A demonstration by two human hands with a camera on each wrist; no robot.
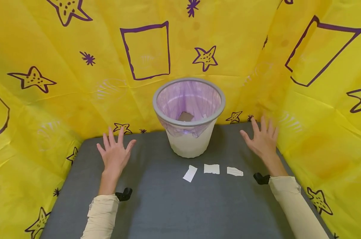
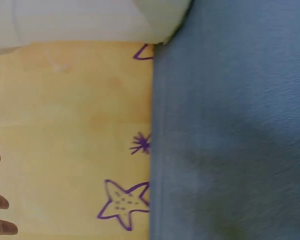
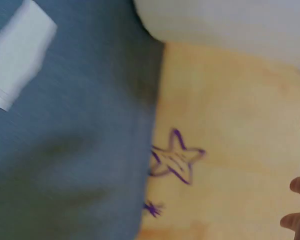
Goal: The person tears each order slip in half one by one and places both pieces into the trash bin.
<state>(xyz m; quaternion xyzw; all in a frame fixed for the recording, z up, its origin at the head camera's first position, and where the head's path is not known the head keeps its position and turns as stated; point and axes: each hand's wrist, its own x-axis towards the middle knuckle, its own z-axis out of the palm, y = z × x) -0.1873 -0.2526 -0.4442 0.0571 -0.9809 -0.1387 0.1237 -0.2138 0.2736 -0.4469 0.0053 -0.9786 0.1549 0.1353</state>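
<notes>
My left hand [image 1: 114, 154] is held with its fingers spread, left of a white wastebasket [image 1: 189, 146], and holds nothing. On the other side my right hand [image 1: 264, 141] is likewise spread and bare, slightly blurred in the head view. The wastebasket has a grey rim and a purple bag liner [image 1: 187, 96]; a brownish flat piece [image 1: 185, 116] and a small white scrap lie inside. In front of it lie three torn white paper pieces, the left one [image 1: 190, 173] slanted, the middle one [image 1: 211, 169] squarish, the right one [image 1: 235, 171] irregular. Neither hand touches them.
A grey cloth-like surface [image 1: 168, 205] lies under everything. Yellow sheeting [image 1: 144, 109] with purple star drawings stands behind and along both sides, close to the wastebasket and the hands. A black wrist mount [image 1: 123, 194] sits on each forearm, beside light sleeves.
</notes>
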